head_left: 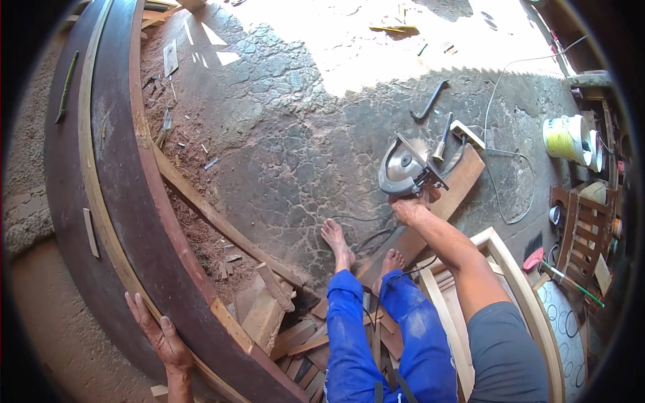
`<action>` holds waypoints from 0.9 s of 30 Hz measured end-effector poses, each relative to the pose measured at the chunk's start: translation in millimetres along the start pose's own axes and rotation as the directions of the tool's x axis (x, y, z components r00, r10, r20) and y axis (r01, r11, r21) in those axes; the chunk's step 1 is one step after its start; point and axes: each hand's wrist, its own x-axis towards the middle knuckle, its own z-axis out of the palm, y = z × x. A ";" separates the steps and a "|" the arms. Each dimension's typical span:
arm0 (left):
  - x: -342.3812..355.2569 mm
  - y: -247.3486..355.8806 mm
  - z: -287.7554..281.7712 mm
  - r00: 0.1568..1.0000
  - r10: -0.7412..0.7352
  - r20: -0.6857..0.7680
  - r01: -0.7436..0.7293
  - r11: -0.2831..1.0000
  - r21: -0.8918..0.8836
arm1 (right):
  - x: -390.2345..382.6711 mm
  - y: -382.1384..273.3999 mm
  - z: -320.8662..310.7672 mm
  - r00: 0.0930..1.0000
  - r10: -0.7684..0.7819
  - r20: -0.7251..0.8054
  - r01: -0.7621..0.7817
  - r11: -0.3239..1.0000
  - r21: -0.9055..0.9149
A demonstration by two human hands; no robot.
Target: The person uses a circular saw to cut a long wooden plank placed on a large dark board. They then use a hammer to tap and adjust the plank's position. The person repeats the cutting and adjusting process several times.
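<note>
A circular saw (pixel 400 164) with a round metal guard is gripped at its handle by my right hand (pixel 408 207), arm stretched forward. The saw sits at the edge of a wide wooden plank (pixel 462 178) on the floor. My left hand (pixel 164 339) rests with fingers spread on a long dark brown panel (pixel 121 168), beside the light wood strip (pixel 94 161) running along it. On the panel lie a small wood piece (pixel 91 233) and a thin green stick-like tool (pixel 67 87). A black cord trails from the saw area past my bare feet.
A chisel (pixel 443 138), a bent pry bar (pixel 428 102) and a power strip (pixel 468 135) lie beyond the plank. Wood offcuts (pixel 295 339) pile below me. At right are a wooden frame (pixel 547 316), a broom (pixel 534 252), white buckets (pixel 564 139) and a slatted wooden rack (pixel 583 232).
</note>
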 end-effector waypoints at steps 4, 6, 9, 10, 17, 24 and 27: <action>-7.2 -13.4 2.6 0.994 -0.106 -0.005 0.106 0.993 -0.051 | 93.4 19.2 14.2 0.985 0.120 -0.121 -0.124 0.992 -0.022; -8.8 -17.0 -13.8 0.996 -0.012 0.089 0.003 0.995 0.101 | 126.3 29.6 17.8 0.985 0.138 -0.107 -0.145 0.988 -0.051; 2.2 -9.8 -10.9 0.993 0.060 0.101 -0.068 0.994 0.080 | 169.2 38.7 30.8 0.976 0.189 -0.109 -0.208 0.959 -0.195; 7.3 -7.7 -6.1 0.993 0.080 0.086 -0.083 0.996 0.031 | 182.3 46.8 44.4 0.966 0.225 -0.131 -0.250 0.940 -0.231; -17.1 -21.3 -14.2 0.989 -0.091 0.117 0.106 0.986 -0.132 | 213.5 22.6 36.5 0.972 0.135 -0.192 -0.173 0.965 -0.198; 13.3 -14.3 8.1 0.994 0.105 -0.028 -0.109 0.977 -0.183 | 204.2 19.2 75.2 0.927 0.167 -0.335 -0.213 0.971 -0.107; -9.1 -16.7 -3.9 0.999 0.013 0.037 -0.010 0.997 -0.071 | 165.4 -31.7 16.8 0.999 -0.023 -0.049 0.015 0.989 -0.149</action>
